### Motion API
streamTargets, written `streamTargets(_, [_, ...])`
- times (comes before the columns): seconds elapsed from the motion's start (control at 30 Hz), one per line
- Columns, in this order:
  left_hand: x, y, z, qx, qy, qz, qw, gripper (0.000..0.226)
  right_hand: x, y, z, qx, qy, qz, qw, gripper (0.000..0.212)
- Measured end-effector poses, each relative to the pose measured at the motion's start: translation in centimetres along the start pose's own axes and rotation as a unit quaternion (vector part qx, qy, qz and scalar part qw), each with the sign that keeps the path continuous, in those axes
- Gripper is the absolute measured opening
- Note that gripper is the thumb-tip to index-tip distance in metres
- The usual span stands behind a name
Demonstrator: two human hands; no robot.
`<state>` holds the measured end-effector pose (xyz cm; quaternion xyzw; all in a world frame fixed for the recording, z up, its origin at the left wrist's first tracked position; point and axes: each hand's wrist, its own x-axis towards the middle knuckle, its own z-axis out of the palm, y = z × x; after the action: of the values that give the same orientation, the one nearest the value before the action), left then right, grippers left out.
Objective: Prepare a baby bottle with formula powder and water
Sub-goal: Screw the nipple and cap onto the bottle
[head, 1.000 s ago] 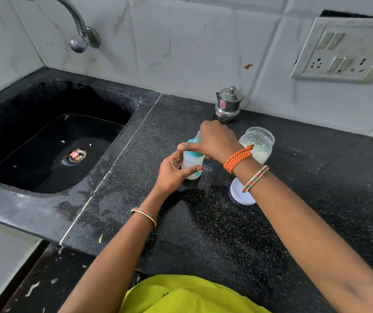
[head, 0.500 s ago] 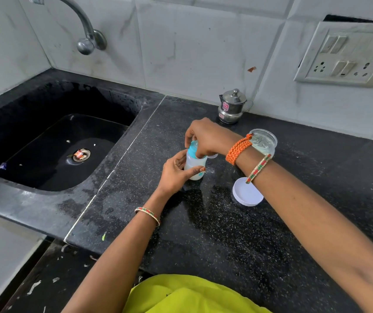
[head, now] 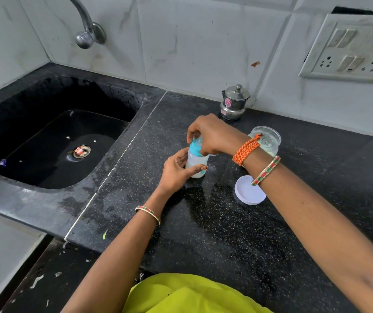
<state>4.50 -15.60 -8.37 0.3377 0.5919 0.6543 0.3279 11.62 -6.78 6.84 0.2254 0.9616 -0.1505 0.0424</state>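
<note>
1. The black speckled stone counter (head: 203,233) carries everything; the black sink (head: 52,143) lies to its left, well apart from the work.
2. The right hand (head: 212,136) comes down from above onto the top of the bottle, fingers curled together around the teal screw collar (head: 196,148) and the clear teat area, which they mostly hide.
3. The left hand (head: 176,170) holds the bottle's lower body from the left side, thumb in front and fingers wrapped behind, pressed to the plastic.
4. The clear round plastic jar (head: 269,141) with pale contents stands open just behind the right wrist; its white round lid (head: 248,194) lies flat nearer the person.
5. The small translucent baby bottle (head: 195,168) stands upright on the counter, long axis vertical, directly under the right hand's fingers. Any turning of the collar would run about that vertical axis, so the left hand must stop the body spinning. Whether the collar is going on or off, I cannot tell.
</note>
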Motion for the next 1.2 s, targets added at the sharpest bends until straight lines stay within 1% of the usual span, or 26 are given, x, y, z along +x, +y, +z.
streamTargets(0.17, [0.1, -0.3, -0.1, -0.006, 0.001, -0.005, 1.0, 0.061, 0.4, 1.1, -1.9, 0.026, 0.024, 0.029, 0.999, 0.039])
streamTargets(0.27, [0.2, -0.3, -0.1, -0.003, -0.001, -0.006, 1.0, 0.06, 0.3, 1.4, -3.5, 0.038, 0.016, 0.032, 0.999, 0.042])
streamTargets(0.43, [0.0, -0.2, -0.1, -0.009, 0.001, -0.003, 1.0, 0.06, 0.1, 0.6, -1.7, 0.003, -0.033, 0.017, 0.999, 0.041])
streamTargets(0.53, [-0.1, 0.0, 0.0, -0.01, 0.0, -0.005, 1.0, 0.056, 0.2, 0.0, -0.8, -0.003, -0.033, 0.011, 0.999, 0.04])
streamTargets(0.63, [-0.1, 0.1, 0.0, -0.009, -0.002, -0.002, 1.0, 0.054, 0.3, -0.3, -0.3, -0.016, -0.016, 0.027, 0.999, 0.038])
streamTargets(0.7, [-0.1, 0.2, 0.1, -0.009, -0.002, 0.004, 1.0, 0.051, 0.2, -0.3, 0.0, -0.035, 0.018, 0.05, 0.998, 0.045])
streamTargets(0.77, [-0.1, 0.3, 0.1, -0.007, -0.002, 0.011, 1.0, 0.051, 0.0, -0.3, 0.2, -0.068, 0.035, 0.077, 0.994, 0.056])
streamTargets(0.87, [-0.2, 0.1, -0.1, 0.0, 0.0, 0.012, 1.0, 0.055, -0.4, -0.4, -0.8, -0.043, 0.019, 0.113, 0.992, 0.067])
streamTargets(0.9, [-0.2, 0.1, -0.1, 0.002, 0.002, 0.008, 1.0, 0.057, -0.5, -0.4, -1.5, -0.051, 0.015, 0.117, 0.992, 0.07])
streamTargets(0.93, [-0.2, 0.2, -0.1, 0.002, 0.003, 0.005, 1.0, 0.057, -0.6, -0.3, -2.0, -0.083, 0.011, 0.105, 0.991, 0.07])
streamTargets(0.97, [-0.2, 0.2, -0.1, 0.001, 0.004, 0.004, 1.0, 0.055, -0.5, -0.3, -2.4, -0.125, 0.001, 0.077, 0.989, 0.066])
streamTargets(1.0, [-0.2, 0.2, 0.0, 0.001, 0.003, 0.005, 1.0, 0.054, -0.4, -0.2, -2.5, -0.152, -0.027, 0.04, 0.987, 0.059])
streamTargets(1.07, [-0.1, 0.2, 0.1, -0.002, -0.001, 0.005, 1.0, 0.052, -0.4, -0.1, -2.0, -0.154, -0.109, -0.032, 0.982, 0.052])
streamTargets(1.1, [-0.1, 0.2, 0.1, -0.003, -0.001, 0.005, 1.0, 0.051, -0.4, -0.1, -1.4, -0.13, -0.127, -0.052, 0.982, 0.047])
streamTargets(1.13, [-0.1, 0.2, 0.1, -0.004, 0.002, 0.004, 1.0, 0.051, -0.4, 0.0, -0.8, -0.104, -0.118, -0.05, 0.986, 0.041])
streamTargets(1.2, [-0.2, 0.2, 0.0, -0.002, 0.005, 0.005, 1.0, 0.052, -0.5, 0.1, 0.2, -0.061, -0.046, -0.028, 0.997, 0.029])
